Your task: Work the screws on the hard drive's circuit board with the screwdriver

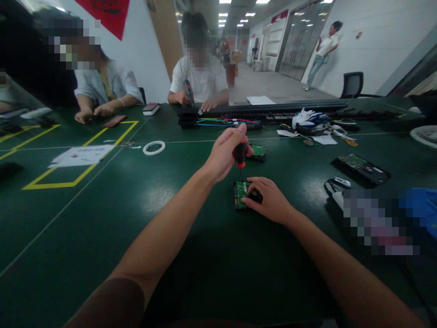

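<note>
My left hand (pixel 226 152) is closed round the black and red handle of a screwdriver (pixel 241 156). The screwdriver stands upright, its thin shaft pointing down at the far edge of a small hard drive with a green circuit board (pixel 241 187). Fingers and thumb of my right hand (pixel 269 198) grip the right side of this drive, which lies on the dark green table (pixel 205 255). Whether the screwdriver tip touches the drive is too small to tell. Just behind my left hand lies a second drive with a green board (pixel 258 152).
A larger drive (pixel 362 168) lies to the right, near a power strip (pixel 341 200). Farther back are gloves (pixel 309 119), cables and long black rails (pixel 290 108). A tape roll (pixel 154 147) and paper (pixel 80 155) lie left. Two people sit across the table.
</note>
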Available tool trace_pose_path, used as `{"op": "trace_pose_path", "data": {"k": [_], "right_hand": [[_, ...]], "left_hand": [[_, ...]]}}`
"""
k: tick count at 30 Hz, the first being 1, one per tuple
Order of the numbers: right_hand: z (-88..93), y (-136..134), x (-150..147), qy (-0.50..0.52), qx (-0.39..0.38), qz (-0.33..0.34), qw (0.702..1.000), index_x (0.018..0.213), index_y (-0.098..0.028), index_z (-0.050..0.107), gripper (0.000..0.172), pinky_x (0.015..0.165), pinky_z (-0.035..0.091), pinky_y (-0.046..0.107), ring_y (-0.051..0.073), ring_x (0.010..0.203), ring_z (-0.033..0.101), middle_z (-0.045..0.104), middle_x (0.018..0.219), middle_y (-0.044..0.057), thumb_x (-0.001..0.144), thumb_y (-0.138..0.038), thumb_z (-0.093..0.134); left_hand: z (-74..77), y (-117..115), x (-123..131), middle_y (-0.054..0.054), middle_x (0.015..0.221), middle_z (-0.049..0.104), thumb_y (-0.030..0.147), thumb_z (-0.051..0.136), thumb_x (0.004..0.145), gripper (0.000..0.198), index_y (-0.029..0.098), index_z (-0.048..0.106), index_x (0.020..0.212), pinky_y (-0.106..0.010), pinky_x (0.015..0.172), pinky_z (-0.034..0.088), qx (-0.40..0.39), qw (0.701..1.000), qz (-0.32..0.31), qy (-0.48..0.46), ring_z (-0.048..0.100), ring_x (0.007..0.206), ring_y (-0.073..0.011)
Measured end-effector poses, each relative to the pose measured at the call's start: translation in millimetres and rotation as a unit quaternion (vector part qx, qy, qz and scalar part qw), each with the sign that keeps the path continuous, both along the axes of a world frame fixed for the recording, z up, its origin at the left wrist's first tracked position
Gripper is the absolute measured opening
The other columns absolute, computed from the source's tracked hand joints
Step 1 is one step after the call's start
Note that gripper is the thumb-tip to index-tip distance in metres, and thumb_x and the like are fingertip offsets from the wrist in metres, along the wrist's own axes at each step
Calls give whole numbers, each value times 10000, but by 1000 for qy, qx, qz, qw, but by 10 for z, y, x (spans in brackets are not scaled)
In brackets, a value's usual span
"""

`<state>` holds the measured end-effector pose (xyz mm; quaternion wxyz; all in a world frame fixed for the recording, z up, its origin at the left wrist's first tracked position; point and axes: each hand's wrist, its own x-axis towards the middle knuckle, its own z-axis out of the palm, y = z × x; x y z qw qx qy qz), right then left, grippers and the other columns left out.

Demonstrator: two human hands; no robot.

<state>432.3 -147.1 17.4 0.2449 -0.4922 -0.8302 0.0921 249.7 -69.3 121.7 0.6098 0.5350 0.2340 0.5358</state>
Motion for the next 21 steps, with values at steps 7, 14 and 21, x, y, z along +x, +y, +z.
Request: {"op": "trace_pose_path", "data": {"k": [7, 14, 21], "right_hand": [[-1, -1, 6, -3, -2, -1, 1000, 1002, -231, 638, 264, 1156, 427, 587, 320, 1319, 605, 659, 1408, 130, 931, -473, 714], [17, -9, 6, 3, -1, -5, 1000, 989, -230, 639, 259, 1143, 445, 587, 321, 1307, 614, 670, 1386, 131, 916, -459, 735], [-6, -6, 17, 5, 3, -4, 1000, 1001, -239, 644, 255, 1144, 444, 597, 321, 1311, 611, 670, 1388, 120, 921, -466, 729]], "left_hand": [[14, -13, -31, 13, 739, 617, 553, 718, 931, 408, 201, 575, 783, -257, 694, 561, 39, 999, -7, 5, 667, 713, -122], [36, 22, -76, 13, 756, 654, 444, 708, 956, 292, 198, 626, 821, -222, 662, 515, 64, 998, 14, 14, 628, 670, -93], [52, 12, -73, -5, 806, 718, 413, 661, 980, 221, 198, 618, 951, -258, 777, 574, 35, 999, 7, 6, 709, 767, -122]]}}
